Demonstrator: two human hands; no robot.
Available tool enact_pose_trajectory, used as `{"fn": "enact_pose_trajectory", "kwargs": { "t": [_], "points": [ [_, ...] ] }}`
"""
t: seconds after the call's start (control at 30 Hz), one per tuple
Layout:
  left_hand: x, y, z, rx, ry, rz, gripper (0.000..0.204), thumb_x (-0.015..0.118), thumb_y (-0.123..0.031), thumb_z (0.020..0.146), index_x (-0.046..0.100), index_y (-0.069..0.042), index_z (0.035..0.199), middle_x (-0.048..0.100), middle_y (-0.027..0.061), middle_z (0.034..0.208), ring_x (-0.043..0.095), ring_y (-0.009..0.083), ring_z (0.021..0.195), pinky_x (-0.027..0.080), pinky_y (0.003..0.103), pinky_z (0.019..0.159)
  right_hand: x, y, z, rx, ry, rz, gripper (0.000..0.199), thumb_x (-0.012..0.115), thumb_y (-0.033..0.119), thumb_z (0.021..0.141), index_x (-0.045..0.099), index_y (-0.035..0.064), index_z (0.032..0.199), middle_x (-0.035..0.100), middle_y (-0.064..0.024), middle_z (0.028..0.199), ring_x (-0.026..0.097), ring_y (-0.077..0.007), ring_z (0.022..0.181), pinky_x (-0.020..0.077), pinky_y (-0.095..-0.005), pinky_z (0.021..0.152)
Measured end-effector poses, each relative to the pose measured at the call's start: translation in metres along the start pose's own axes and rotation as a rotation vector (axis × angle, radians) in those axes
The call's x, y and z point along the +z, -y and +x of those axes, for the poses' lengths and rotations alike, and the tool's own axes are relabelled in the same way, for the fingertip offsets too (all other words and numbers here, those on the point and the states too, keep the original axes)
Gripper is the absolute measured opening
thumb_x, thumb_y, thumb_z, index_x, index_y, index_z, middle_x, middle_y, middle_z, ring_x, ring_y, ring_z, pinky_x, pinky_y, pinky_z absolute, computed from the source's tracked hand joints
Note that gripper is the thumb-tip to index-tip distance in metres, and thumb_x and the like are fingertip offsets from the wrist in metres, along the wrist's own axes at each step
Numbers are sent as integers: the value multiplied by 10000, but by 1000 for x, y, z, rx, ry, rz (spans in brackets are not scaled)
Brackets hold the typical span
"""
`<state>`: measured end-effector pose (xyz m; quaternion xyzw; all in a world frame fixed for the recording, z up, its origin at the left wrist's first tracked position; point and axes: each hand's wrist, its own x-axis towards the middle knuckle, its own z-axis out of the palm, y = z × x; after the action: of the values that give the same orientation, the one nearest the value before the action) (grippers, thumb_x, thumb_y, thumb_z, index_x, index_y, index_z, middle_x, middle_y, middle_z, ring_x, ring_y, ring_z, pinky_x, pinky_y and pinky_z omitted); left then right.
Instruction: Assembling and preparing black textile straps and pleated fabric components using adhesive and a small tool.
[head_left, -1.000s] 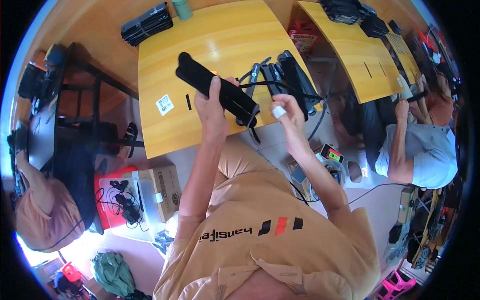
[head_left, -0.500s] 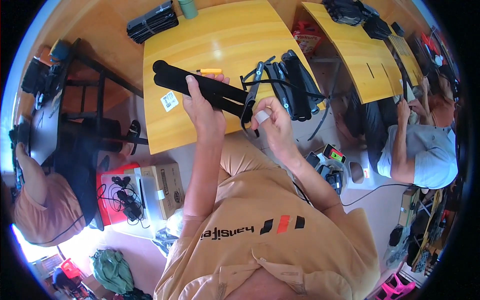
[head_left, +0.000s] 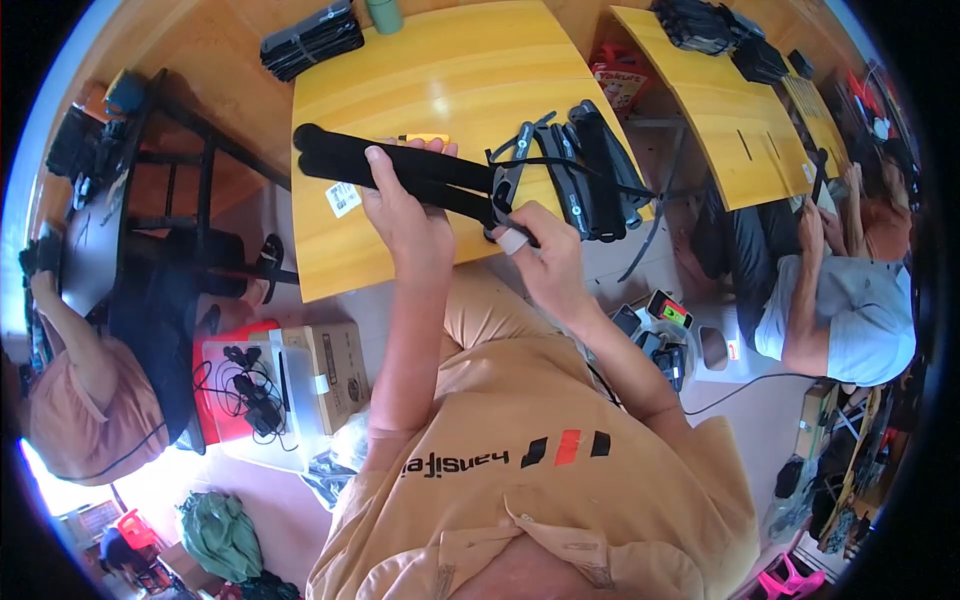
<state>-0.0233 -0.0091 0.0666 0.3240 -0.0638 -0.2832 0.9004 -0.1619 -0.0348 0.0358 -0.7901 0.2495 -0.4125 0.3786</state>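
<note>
My left hand point(head_left: 405, 215) is closed around a long black padded strap point(head_left: 385, 165), its two lengths lying side by side, with the thumb on top. At the strap's right end, my right hand point(head_left: 550, 255) pinches the narrow dark webbing by a grey-and-black end piece point(head_left: 505, 185). A whitish band or tab point(head_left: 512, 240) shows at the right thumb; I cannot tell whether it is wrapped round the thumb or held. Behind the left fingers lies a yellow-handled tool point(head_left: 425, 138), partly hidden. A white printed label point(head_left: 343, 199) rests on the table under the strap's left part.
Several grey-and-black straps point(head_left: 575, 190) lie at the right of the yellow table point(head_left: 450, 60), one tail hanging off its edge. A banded black bundle point(head_left: 312, 42) and green cylinder point(head_left: 384, 16) stand at the back. Left below is a clear bin point(head_left: 285, 400) with cables. Co-workers sit on both sides.
My right hand has moved slightly up and left onto the strap's end, its fingers now turned down over the webbing. The padded strap has shifted a little left in my left hand.
</note>
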Motion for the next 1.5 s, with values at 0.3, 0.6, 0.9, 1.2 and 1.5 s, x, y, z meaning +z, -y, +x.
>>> {"fn": "enact_pose_trajectory", "kwargs": {
  "t": [0.3, 0.6, 0.9, 1.2, 1.5],
  "points": [
    [-57, 8, 51, -95, -20, -45, 315, 440, -337, 940, 475, -24, 939, 515, 79, 843, 532, 209, 819, 464, 414, 869, -19, 28, -11, 334, -110, 511, 160, 603, 131, 795, 571, -4, 715, 497, 21, 640, 423, -48, 544, 293, -195, 471],
    [-139, -116, 86, -107, -2, -155, 285, 553, -230, 892, 487, 14, 1022, 525, 80, 872, 545, 190, 831, 470, 339, 878, -102, -50, -56, 620, 488, 95, 121, 536, 11, 730, 581, 19, 841, 533, -9, 693, 497, -76, 662, 390, -217, 582],
    [-175, -98, 51, -279, 9, -187, 286, 557, -201, 887, 480, 18, 1053, 534, 83, 838, 559, 183, 793, 519, 324, 791, -36, -233, -168, 726, 813, -339, 388, 635, 146, 635, 562, 20, 995, 619, -162, 842, 607, -283, 826, 476, -362, 746],
    [-173, -87, 35, -296, -47, -122, 278, 565, -229, 885, 502, 1, 1028, 564, 75, 821, 574, 182, 755, 521, 320, 787, 7, -242, -134, 694, 710, -812, 579, 578, 195, 700, 448, 65, 1248, 515, -178, 1197, 461, -339, 1144, 420, -397, 924],
    [-131, -50, 24, -401, -26, 153, 304, 562, -308, 883, 545, -42, 1030, 594, 58, 834, 582, 158, 721, 499, 287, 683, -55, -87, -48, 487, 1010, -162, 305, 542, 152, 777, 617, 45, 1052, 643, -180, 902, 613, -306, 904, 457, -359, 852]
  ]
}}
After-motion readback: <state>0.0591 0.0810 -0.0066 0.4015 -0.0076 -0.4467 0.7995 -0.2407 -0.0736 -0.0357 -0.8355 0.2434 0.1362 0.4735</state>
